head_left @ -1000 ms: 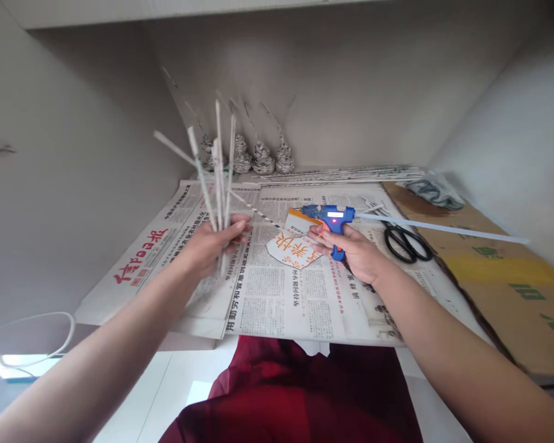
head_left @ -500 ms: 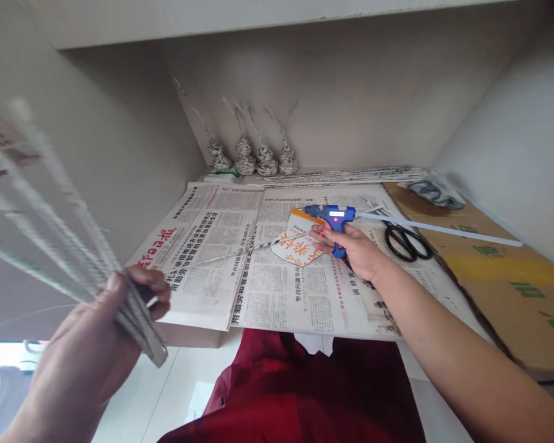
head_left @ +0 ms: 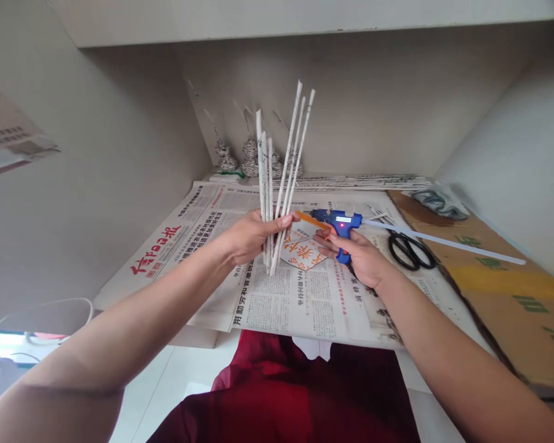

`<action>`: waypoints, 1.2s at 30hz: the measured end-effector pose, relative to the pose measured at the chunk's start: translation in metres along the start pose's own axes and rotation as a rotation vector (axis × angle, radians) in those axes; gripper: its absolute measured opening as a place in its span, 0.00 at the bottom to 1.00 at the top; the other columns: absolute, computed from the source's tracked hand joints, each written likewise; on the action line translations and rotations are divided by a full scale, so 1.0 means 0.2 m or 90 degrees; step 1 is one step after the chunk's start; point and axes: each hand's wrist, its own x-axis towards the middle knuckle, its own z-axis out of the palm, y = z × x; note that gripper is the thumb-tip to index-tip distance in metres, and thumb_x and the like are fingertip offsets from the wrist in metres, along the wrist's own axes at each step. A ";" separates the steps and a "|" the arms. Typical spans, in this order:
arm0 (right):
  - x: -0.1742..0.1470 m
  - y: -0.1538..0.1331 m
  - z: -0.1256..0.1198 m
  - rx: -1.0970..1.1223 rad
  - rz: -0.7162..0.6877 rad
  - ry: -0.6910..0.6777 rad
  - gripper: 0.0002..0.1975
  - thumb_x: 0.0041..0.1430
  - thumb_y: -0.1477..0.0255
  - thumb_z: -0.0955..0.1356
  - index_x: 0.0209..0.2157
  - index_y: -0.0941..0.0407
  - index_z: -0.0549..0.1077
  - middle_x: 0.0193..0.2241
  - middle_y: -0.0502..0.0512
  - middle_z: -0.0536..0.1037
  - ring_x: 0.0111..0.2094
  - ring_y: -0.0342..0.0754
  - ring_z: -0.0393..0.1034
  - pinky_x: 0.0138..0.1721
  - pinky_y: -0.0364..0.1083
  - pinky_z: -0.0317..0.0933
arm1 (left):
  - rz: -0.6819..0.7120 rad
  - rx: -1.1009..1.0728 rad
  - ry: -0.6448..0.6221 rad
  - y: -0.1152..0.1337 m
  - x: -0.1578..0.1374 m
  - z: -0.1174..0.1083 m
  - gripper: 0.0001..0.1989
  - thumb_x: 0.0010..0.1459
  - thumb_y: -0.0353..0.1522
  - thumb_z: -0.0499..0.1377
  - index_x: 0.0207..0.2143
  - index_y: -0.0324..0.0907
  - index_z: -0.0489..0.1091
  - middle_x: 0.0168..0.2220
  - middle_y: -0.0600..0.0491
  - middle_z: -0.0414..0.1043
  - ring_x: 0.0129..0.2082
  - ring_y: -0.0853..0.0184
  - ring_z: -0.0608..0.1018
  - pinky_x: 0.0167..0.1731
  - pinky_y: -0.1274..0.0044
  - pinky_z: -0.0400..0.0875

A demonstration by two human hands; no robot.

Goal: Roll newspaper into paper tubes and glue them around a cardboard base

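My left hand (head_left: pixel 258 237) is closed around a bundle of several rolled newspaper sticks (head_left: pixel 288 154), which stand nearly upright in front of me. The blue hot glue gun (head_left: pixel 346 226) lies in my right hand (head_left: pixel 357 255), its handle between the thumb and fingers and its nozzle toward the left. A small red light glows on its side, and a long white glue stick (head_left: pixel 447 239) juts out of its back. Between and below my hands is a white piece of card (head_left: pixel 302 251) with orange printing and an orange edge strip (head_left: pixel 311 220). My left fingertips are close to that strip.
Newspaper sheets (head_left: pixel 277 307) cover the work surface. Black-handled scissors (head_left: pixel 412 251) lie to the right, beside flat cardboard (head_left: pixel 508 289) with a crumpled cloth (head_left: pixel 438 203) on it. Several woven paper gourd shapes (head_left: pixel 226 157) and long paper sticks (head_left: pixel 373 183) sit along the back wall.
My left hand has swung from the far left to the middle, bringing the paper sticks in front of the gourd shapes. My right hand stays at the glue gun; the orange strip now tilts differently.
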 end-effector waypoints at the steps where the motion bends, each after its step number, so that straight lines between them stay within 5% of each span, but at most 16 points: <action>1: 0.00 0.00 0.00 0.001 0.000 0.002 0.10 0.49 0.72 0.73 0.35 0.53 0.73 0.42 0.52 0.77 0.48 0.53 0.70 0.50 0.54 0.65 | 0.000 0.012 -0.017 0.01 0.03 0.00 0.11 0.51 0.34 0.63 0.36 0.37 0.72 0.27 0.54 0.66 0.26 0.73 0.69 0.26 0.80 0.64; 11: 0.02 0.01 -0.01 -0.015 -0.004 -0.010 0.10 0.48 0.70 0.73 0.35 0.52 0.74 0.41 0.51 0.77 0.48 0.50 0.69 0.52 0.53 0.63 | 0.053 0.086 -0.113 0.04 0.21 0.01 0.10 0.54 0.35 0.60 0.32 0.36 0.70 0.27 0.53 0.68 0.25 0.73 0.71 0.30 0.76 0.67; 18: 0.01 0.00 0.00 -0.047 -0.011 0.001 0.09 0.49 0.69 0.72 0.35 0.53 0.75 0.40 0.52 0.77 0.42 0.50 0.72 0.42 0.49 0.68 | 0.144 0.271 -0.112 -0.01 0.22 0.03 0.16 0.58 0.42 0.53 0.28 0.39 0.69 0.25 0.55 0.66 0.26 0.72 0.68 0.31 0.78 0.63; 23: 0.00 -0.03 0.01 -0.080 -0.011 -0.006 0.08 0.48 0.72 0.70 0.34 0.55 0.74 0.39 0.54 0.78 0.35 0.49 0.74 0.28 0.43 0.64 | 0.164 0.169 -0.105 -0.03 0.23 0.06 0.19 0.59 0.45 0.49 0.28 0.40 0.66 0.24 0.55 0.64 0.26 0.73 0.67 0.31 0.78 0.63; 28: -0.02 -0.05 0.01 -0.029 -0.001 -0.041 0.11 0.48 0.76 0.68 0.36 0.55 0.72 0.38 0.54 0.78 0.31 0.48 0.74 0.25 0.43 0.62 | 0.178 0.073 -0.047 -0.08 0.26 0.08 0.15 0.56 0.43 0.56 0.27 0.40 0.65 0.20 0.58 0.56 0.21 0.74 0.63 0.24 0.80 0.60; 36: -0.04 -0.05 0.03 -0.026 -0.055 -0.013 0.11 0.46 0.76 0.69 0.35 0.54 0.72 0.34 0.53 0.78 0.36 0.53 0.75 0.28 0.45 0.62 | 0.222 0.277 -0.074 0.02 0.25 0.05 0.10 0.55 0.36 0.58 0.34 0.37 0.69 0.27 0.53 0.67 0.25 0.73 0.68 0.28 0.78 0.64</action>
